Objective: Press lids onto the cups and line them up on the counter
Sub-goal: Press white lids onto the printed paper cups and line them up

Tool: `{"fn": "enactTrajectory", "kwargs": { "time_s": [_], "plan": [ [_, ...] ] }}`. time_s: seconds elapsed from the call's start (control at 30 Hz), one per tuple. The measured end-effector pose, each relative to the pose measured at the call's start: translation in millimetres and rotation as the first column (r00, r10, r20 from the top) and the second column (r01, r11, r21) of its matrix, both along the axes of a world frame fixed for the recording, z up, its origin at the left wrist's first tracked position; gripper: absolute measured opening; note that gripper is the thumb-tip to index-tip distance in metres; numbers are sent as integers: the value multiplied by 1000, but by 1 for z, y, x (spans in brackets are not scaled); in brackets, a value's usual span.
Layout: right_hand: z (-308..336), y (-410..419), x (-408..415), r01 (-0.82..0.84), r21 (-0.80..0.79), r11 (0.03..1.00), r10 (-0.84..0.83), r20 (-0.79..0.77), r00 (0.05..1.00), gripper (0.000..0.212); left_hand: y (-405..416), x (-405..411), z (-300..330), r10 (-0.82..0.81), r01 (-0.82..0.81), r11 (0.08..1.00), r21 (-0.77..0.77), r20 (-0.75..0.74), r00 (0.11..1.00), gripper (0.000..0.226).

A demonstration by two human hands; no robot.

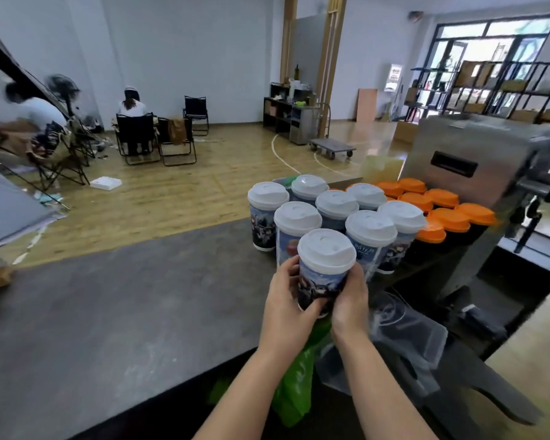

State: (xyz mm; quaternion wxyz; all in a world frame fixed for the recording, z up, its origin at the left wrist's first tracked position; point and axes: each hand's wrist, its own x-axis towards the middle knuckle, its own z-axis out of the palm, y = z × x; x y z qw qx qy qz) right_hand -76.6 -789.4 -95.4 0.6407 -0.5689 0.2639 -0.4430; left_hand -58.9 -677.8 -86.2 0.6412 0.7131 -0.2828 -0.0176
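Both hands hold one printed paper cup (323, 282) upright, in front of the cluster already standing on the grey counter (115, 300). The left hand (286, 308) wraps the cup's left side, thumb across the printed wall; the right hand (350, 300) wraps the right side. The fingers of each hand are curled round the cup body, below the lid. The white sip lid (327, 251) sits on the rim and appears level; whether it is fully seated all round cannot be told from this view.

Whether the cup base touches the counter is unclear, as the hands cover it.

Key relation: the cup's long axis is vertical, and the open place for it lies directly ahead of the grip, against the front of the lidded white-top cups (334, 211). The nearest neighbours are the cup just behind and left (297, 222) and the cup just behind and right (370, 230). Neither hand is clearly nearer; the cup is centred between them.

Judged step: placing a lidded cup into line. The likely next move is a short forward set-down, keeping the axis upright.

To the right stand dark cups with orange lids (438, 208), beside a steel machine (477, 160). Clear plastic bags (404, 331) and a green bag (296, 382) lie near the forearms.
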Motion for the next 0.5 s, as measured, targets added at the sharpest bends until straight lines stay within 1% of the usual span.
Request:
{"fn": "enactTrajectory", "kwargs": {
  "time_s": [0.13,0.2,0.4,0.5],
  "plan": [
    [2,-7,-3,8,2,1000,-9,82,997,33,-13,-7,-3,15,-15,1000,3,-4,1000,80],
    [3,-10,-4,-4,16,1000,3,88,996,30,-17,-9,-2,23,-23,1000,-2,-9,1000,81],
    [3,-13,-7,-55,29,998,52,93,994,33,-23,-9,-5,53,-54,998,-16,-32,998,82],
    [-1,-13,-9,-71,49,996,66,95,993,28,-24,-10,-4,71,-72,997,-14,-35,997,84]
  ]
}}
